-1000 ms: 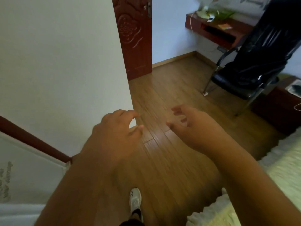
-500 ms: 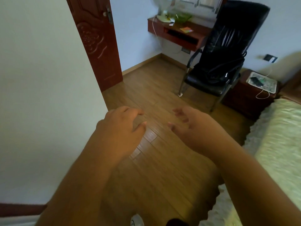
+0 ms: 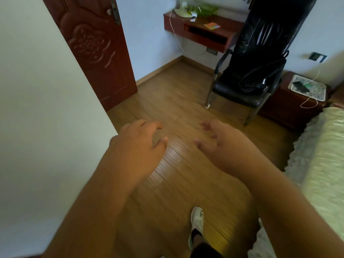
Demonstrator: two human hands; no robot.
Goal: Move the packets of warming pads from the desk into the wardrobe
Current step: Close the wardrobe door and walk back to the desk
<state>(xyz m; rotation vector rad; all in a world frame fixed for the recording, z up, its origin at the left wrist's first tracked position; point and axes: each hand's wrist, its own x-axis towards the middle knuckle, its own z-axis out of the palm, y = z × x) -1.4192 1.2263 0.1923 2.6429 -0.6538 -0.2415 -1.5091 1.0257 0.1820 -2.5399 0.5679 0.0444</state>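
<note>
My left hand (image 3: 138, 146) and my right hand (image 3: 223, 144) are stretched out in front of me over the wooden floor, both empty with fingers spread and slightly curled. Far ahead at the top hangs a red-brown wall desk (image 3: 202, 32). On it lies a small orange packet (image 3: 212, 26), next to green and white items (image 3: 197, 11) that are too blurred to name. No wardrobe is in sight.
A white wall (image 3: 46, 108) runs along my left, ending at a dark red door (image 3: 93, 47). A black chair (image 3: 256, 67) stands before the desk. A nightstand (image 3: 297, 97) with a phone and cable sits beside it. The bed (image 3: 320, 155) edges the right. My white shoe (image 3: 197, 220) is below.
The view has swung right and lifted, bringing the desk, chair and nightstand closer to the centre. Both hands stay empty and held out in front.
</note>
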